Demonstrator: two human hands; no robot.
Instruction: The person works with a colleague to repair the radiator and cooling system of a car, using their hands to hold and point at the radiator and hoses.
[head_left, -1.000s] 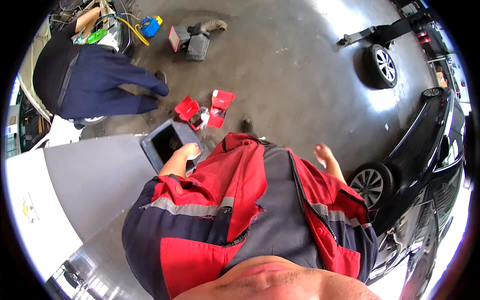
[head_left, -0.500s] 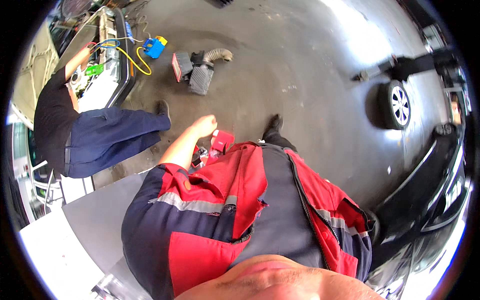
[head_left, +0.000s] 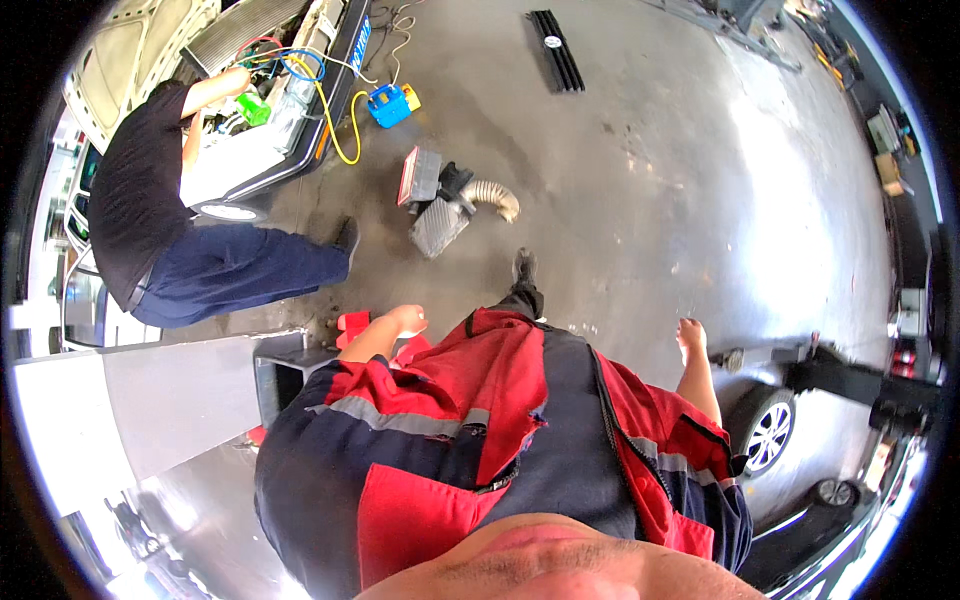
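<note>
My left hand [head_left: 408, 320] hangs in front of my body at the left, fingers curled in and nothing showing in them. Red pieces [head_left: 352, 325] lie just beyond that forearm, partly hidden by it and by my jacket. Out to the right is my right hand [head_left: 690, 338], its fingers folded into a loose fist, also without anything visible in it. Neither hand touches an object. On the floor ahead rests a dark air filter housing [head_left: 440, 228] with a ribbed beige hose [head_left: 490, 194]; a red-edged flat part [head_left: 420, 175] sits against it.
At the left a co-worker [head_left: 140, 210] leans into an open car bay, holding a green container [head_left: 252, 108]. A blue-and-yellow device [head_left: 388, 105] with hoses stands by the bumper. A black grille [head_left: 557, 50] lies ahead. A wheel [head_left: 770, 437] and black lift arm [head_left: 840, 370] are right; a grey-white surface [head_left: 190, 400] is left.
My view has shifted, so the floor parts sit lower and further right. My right hand has come into sight. A grille now shows ahead, and the co-worker's green container is tilted.
</note>
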